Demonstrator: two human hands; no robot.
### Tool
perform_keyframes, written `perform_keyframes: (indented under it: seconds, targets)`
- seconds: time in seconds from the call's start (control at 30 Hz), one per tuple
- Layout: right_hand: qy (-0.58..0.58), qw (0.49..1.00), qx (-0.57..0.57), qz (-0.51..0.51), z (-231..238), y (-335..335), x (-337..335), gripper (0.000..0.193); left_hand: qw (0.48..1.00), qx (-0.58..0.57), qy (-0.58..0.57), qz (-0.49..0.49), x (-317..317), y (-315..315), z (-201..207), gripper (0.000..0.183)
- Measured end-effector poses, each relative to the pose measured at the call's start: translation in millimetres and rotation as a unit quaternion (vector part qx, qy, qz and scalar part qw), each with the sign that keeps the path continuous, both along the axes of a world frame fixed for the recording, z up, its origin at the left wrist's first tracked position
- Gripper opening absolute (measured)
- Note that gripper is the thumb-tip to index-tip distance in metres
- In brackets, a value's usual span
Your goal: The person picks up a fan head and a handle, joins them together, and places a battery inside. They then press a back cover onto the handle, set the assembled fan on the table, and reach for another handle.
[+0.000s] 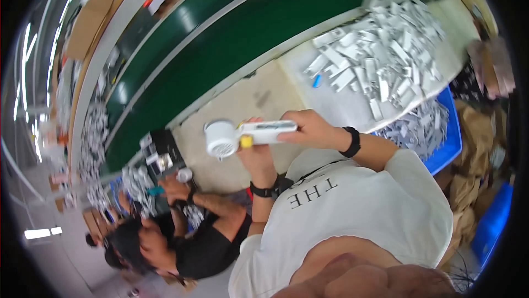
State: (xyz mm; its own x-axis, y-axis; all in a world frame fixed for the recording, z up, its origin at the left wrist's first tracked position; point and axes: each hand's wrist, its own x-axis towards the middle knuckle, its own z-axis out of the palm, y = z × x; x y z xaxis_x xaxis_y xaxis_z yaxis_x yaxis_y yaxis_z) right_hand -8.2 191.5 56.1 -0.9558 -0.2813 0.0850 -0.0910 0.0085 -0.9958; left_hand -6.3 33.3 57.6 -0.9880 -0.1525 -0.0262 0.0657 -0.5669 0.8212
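A white handheld device (221, 139), with a round, slotted head and a straight handle, is held up in front of my chest. It looks like a small handheld fan. My left hand (257, 154) wraps round it from below, just behind the head, its fingertips showing above the handle. Beside that hand a small yellow piece (246, 142) sits against the neck. At the far end of the handle, my right hand (309, 127) is closed on it with thumb and fingers. A long dark opening or strip runs along the handle.
Loose white plastic parts (380, 55) heap on the bench at right, near a small blue piece (317, 81). More parts fill a blue bin (449, 132). A green conveyor (193, 33) runs beyond. At left a co-worker in black (204, 243) works beside a black box (162, 152).
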Motion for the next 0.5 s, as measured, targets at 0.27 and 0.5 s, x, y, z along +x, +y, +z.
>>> perform_keyframes:
  seconds: [0.27,0.5]
  targets:
    - [0.150,0.965,0.203,-0.074,-43.1,18.9,-5.1,0.044,0.994,-0.045,-0.050,-0.091,-33.9,20.0,-13.9,0.029]
    - [0.020,0.903,0.371,0.215,-134.3,111.0,-21.0,0.038,0.742,-0.657,-0.042,-0.128,-52.7,-50.0,-126.8,0.022]
